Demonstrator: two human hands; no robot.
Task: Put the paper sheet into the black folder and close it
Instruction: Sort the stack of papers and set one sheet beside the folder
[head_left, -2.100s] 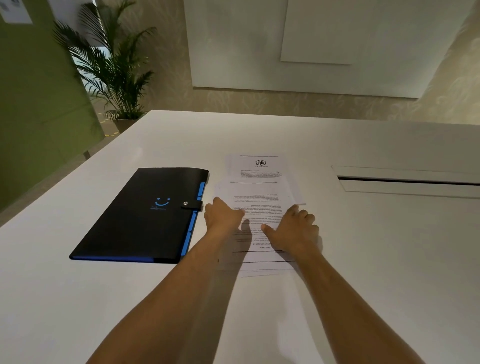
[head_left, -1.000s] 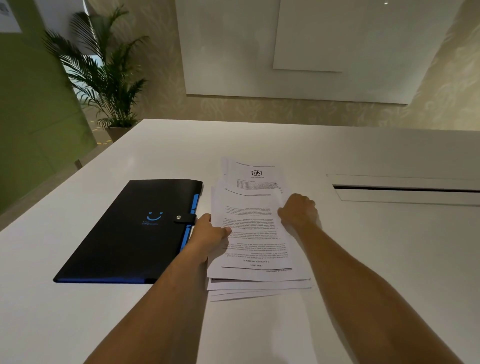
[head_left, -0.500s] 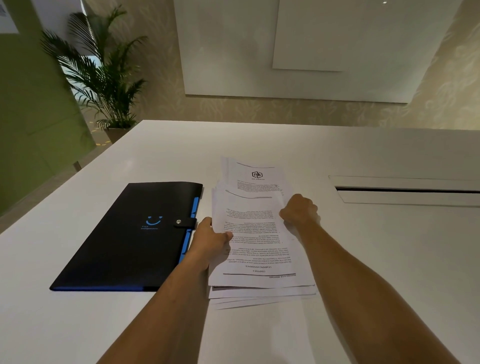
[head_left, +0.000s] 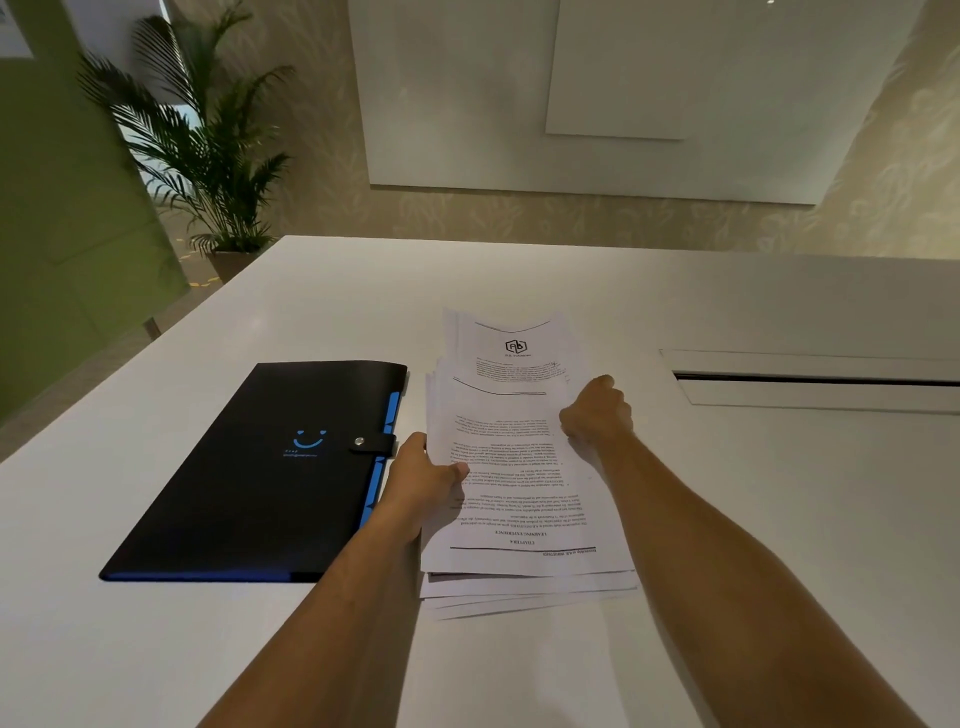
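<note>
Now we have both hands on the papers (head_left: 511, 467), a loose stack of printed sheets lying on the white table (head_left: 779, 519) just to the right of the folder (head_left: 270, 467). Our left hand (head_left: 423, 480) pinches the stack's left edge, thumb on top and the other fingers hidden beneath, so it holds some of the sheets; how many we cannot tell. Our right hand (head_left: 597, 410) is curled into a loose fist at the right edge, knuckles up, and seems to grip that side too, though its fingertips are out of sight.

The stack is fanned: several lower edges stick out at the near end, and a sheet with a logo pokes out at the far end. If only one sheet is wanted, we judge the best course is to separate the top one cleanly, sliding the thumb to peel it from those below instead of lifting the whole bundle. If we take all, we should square the edges first, since ragged sheets would likely catch on the folder's pockets.

The folder lies flat and shut, its strap (head_left: 371, 443) snapped over the blue tabs (head_left: 382, 457) along the right edge. It has to be unsnapped and opened before anything goes in, so one hand must come free; the left is nearest the strap. Keeping the paper flat and low should spare it from creasing.
</note>
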